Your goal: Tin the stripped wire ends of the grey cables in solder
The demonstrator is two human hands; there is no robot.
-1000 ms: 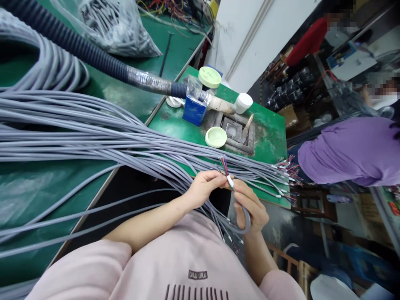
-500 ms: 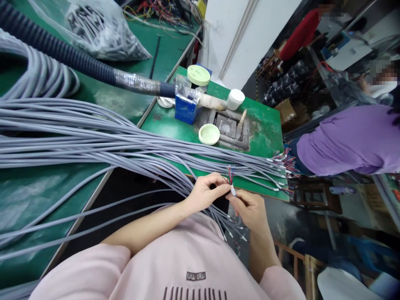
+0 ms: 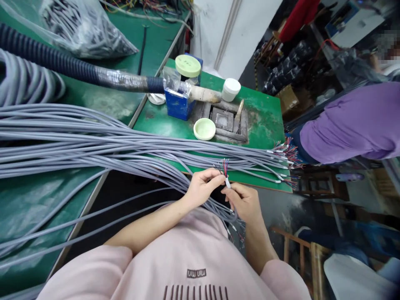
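Close in front of my chest, both hands are on the end of one grey cable [image 3: 228, 182]. My right hand [image 3: 245, 200] pinches it just below a white sleeve. Out of the sleeve fan thin coloured wires [image 3: 225, 166], red, blue and dark. My left hand [image 3: 204, 186] has thumb and forefinger pressed together at the base of these wires, closed on some of them. Behind my hands a thick bundle of grey cables [image 3: 140, 143] runs across the bench, its stripped ends [image 3: 286, 154] at the right edge. More cable ends [image 3: 234, 231] hang below my hands.
A square metal pot [image 3: 222, 120] with a flat scraper [image 3: 238, 114] is set in the green bench [image 3: 265, 112]. Around it are a pale green lid [image 3: 204, 129], a white jar [image 3: 231, 89] and a taped hose [image 3: 125, 80] on a blue box [image 3: 177, 104]. A person in purple [image 3: 353, 121] is at right.
Both hands have shifted slightly left in view with the cable end, still pinching it. The wires now fan out more, with dark ones leaning left. The whole view has shifted a little.
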